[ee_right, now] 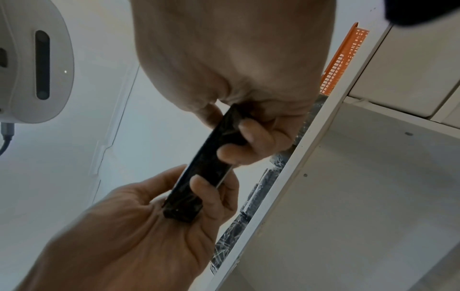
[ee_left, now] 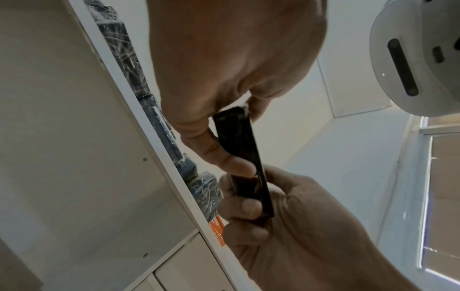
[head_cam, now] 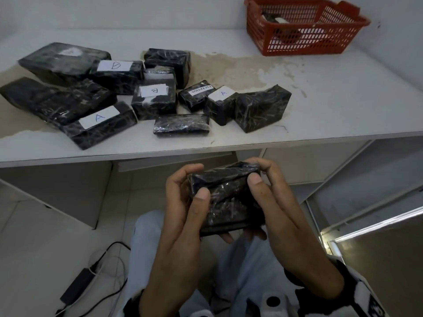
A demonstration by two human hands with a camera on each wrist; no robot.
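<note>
Held: small flat black plastic-wrapped box [head_cam: 225,197] (off the bench [head_cam: 332,106] front edge).
Grip: clasped by left hand [head_cam: 183,216] and right hand [head_cam: 283,216].

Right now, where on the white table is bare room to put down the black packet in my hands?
Bare tabletop lies right of the rightmost parcel, in front of the red basket. The left half is crowded: wrapped parcels lie touching.

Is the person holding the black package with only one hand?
No, the left hand and the right hand both grip the black package, one at each end.
</note>
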